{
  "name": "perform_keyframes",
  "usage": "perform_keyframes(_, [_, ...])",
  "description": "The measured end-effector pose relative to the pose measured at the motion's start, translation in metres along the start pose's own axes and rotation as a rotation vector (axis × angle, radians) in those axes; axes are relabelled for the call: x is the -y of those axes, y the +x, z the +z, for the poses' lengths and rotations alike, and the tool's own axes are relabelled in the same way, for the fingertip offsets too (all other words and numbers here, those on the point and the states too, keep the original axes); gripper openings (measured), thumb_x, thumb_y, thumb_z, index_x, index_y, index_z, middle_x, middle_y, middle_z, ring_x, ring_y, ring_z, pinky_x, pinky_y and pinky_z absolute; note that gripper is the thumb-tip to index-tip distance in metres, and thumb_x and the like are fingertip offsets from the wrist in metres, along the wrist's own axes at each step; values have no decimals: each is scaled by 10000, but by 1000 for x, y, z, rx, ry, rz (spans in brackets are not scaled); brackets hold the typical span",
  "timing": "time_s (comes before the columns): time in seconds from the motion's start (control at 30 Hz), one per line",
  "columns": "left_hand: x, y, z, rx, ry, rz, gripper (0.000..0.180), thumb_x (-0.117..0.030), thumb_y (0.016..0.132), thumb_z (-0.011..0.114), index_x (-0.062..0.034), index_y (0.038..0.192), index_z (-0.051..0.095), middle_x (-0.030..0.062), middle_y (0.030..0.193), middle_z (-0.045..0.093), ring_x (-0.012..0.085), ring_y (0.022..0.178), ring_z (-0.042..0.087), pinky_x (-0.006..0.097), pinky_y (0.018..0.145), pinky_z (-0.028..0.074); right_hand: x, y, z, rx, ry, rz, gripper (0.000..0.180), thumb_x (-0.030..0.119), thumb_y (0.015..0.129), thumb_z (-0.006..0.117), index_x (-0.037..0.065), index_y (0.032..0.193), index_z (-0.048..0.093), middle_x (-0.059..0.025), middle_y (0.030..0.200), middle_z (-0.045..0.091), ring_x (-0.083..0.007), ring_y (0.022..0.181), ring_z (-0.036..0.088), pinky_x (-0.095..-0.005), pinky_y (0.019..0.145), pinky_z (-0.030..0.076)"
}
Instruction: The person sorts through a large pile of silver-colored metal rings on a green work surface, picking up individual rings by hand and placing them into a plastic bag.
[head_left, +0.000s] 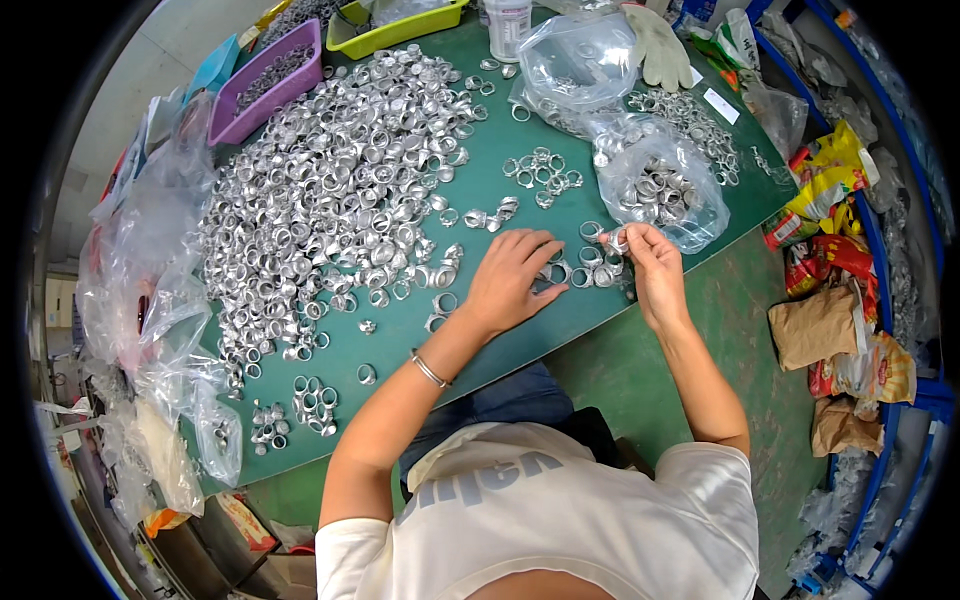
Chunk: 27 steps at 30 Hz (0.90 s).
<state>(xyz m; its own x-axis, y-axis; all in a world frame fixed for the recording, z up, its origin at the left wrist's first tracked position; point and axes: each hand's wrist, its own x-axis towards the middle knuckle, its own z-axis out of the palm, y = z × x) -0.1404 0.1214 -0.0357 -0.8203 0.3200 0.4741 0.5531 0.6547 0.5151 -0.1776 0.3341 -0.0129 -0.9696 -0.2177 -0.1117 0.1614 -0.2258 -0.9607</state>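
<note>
Silver metal rings (340,150) lie in a big heap over the left and middle of the green table (500,345). My left hand (515,280) rests low over the tabletop, fingers apart and bent, its fingertips beside a few loose rings. At the table's near right edge my right hand (648,265) pinches a ring (617,241) between thumb and fingers. Just left of it sits a small cluster of rings (600,268). Beyond the right hand, an open clear plastic bag (700,200) has rings inside.
A purple basket (225,115) and a yellow-green tray (400,38) stand at the back. Behind the bag lie another clear bag (575,65) and a white glove (660,55). Plastic bags (150,270) hang over the left edge. Blue shelving (885,250) with packages stands at right.
</note>
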Motion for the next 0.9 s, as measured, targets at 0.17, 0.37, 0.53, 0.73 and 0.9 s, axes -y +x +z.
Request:
perform_keyframes(0.17, [0,1,0,-3,-8,13,523,-210,676,781,-52,1131,577,107,1122,565,308,1036,528,410,902,424,8,-1,2,-66,18,108,184,168,948,547,3,925,623,-70,880,678,-121,857,617,-240,775,413])
perform_keyframes(0.37, [0,0,0,21,-34,-17,519,-206,685,765,-51,1141,571,112,1119,543,303,1024,526,397,887,430,6,3,4,-143,97,130,178,151,939,564,-15,955,626,-79,850,674,-122,773,627,-234,741,444])
perform_keyframes(0.53, [-1,-1,1,17,-44,-35,552,-167,663,782,-67,1164,573,114,1138,541,300,978,550,392,842,459,-21,8,-5,-172,-245,-147,147,90,922,574,-24,984,642,-60,823,660,-93,729,596,-232,675,461])
perform_keyframes(0.73, [-1,2,-1,-16,-32,43,561,-181,673,783,-49,1173,568,113,1187,551,310,1050,547,406,903,458,-29,12,-4,-69,-742,-444,248,85,815,655,-3,1043,615,-125,1085,573,-245,991,538,-322,854,420])
perform_keyframes(0.9, [3,-3,3,37,-87,-4,490,-182,707,746,-56,1150,580,90,1197,535,298,1116,503,420,931,426,-1,0,3,131,-1034,-574,662,240,713,774,58,1285,495,-144,1257,480,-332,1198,442,-410,988,368])
